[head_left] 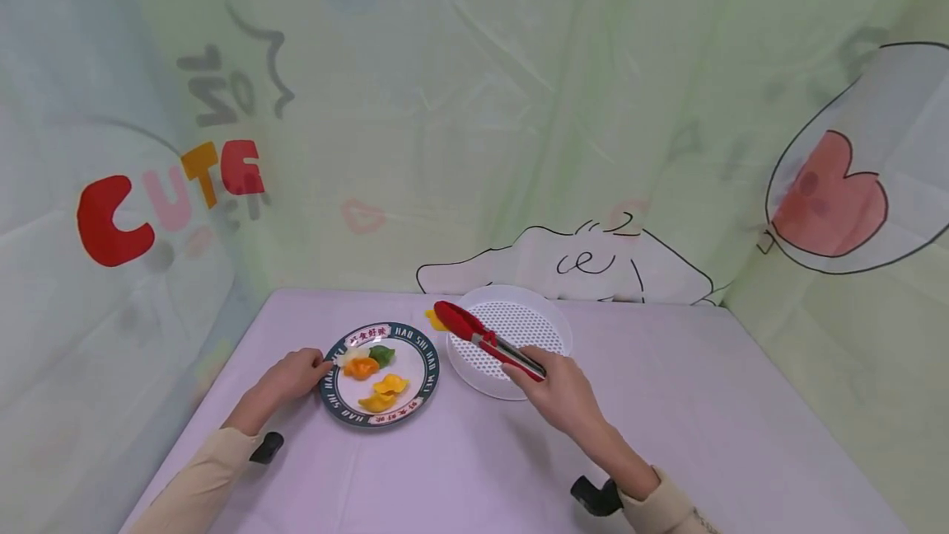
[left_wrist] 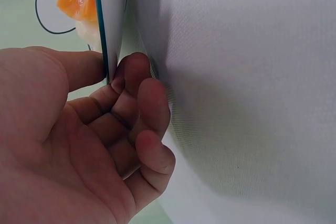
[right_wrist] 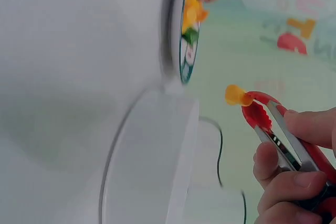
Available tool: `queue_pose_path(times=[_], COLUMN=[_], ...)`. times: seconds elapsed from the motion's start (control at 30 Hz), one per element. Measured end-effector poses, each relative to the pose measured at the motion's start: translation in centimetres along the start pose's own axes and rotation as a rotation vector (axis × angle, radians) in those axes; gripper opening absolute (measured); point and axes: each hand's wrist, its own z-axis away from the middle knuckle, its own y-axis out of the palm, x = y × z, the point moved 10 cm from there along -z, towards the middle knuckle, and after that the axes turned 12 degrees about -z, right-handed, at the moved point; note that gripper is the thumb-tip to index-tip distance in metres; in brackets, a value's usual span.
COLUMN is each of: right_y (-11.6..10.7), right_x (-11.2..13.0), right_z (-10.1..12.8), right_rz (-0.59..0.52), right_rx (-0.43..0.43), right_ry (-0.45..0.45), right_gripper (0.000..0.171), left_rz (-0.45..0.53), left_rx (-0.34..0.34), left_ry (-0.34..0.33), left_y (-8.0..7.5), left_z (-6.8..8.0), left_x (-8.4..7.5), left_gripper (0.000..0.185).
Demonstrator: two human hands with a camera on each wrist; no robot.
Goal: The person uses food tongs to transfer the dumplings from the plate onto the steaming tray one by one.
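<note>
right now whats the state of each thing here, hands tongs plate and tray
left hand: grips the plate's rim, thumb on top
right hand: grips the tongs
tongs: closed on a yellow dumpling, held above the table
yellow dumpling: pinched in the tong tips
plate: flat on the table, holds orange, green and yellow dumplings
white perforated tray: on the table, nothing visible in it

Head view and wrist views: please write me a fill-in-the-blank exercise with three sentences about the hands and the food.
1. The right hand grips red ____ that pinch a yellow dumpling.
2. The left hand holds the rim of the green-edged ____, which bears several dumplings.
3. Beside the plate stands a white perforated tray, which holds ____ dumplings.

Missing words: tongs; plate; no
</note>
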Motion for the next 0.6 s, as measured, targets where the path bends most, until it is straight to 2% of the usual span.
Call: queue_pose_path(times=[0.13, 0.23, 0.4, 0.6], right_y=[-2.2, -2.9, -2.9, -2.6], right_x=[-2.5, -4.3, -6.3, -7.1], right_z=[-0.6, -0.7, -0.5, -0.5], right_rz=[0.061, 0.105, 0.155, 0.173], right_rx=[-0.060, -0.068, -0.037, -0.018], right_ry=[0.034, 0.058, 0.090, 0.104], right_gripper=[0.052, 0.050, 0.049, 0.047], left_rz=[-0.002, -0.003, -0.004, -0.005], left_rx=[0.000, 0.000, 0.005, 0.004], left_ry=[-0.001, 0.001, 0.004, 0.008], left_y=[0.0, 0.0, 0.0, -0.1], left_z=[0.0, -0.1, -0.1, 0.0], left_x=[0.1, 0.1, 0.1, -0.1], left_gripper=[0.024, 0.024, 0.025, 0.026])
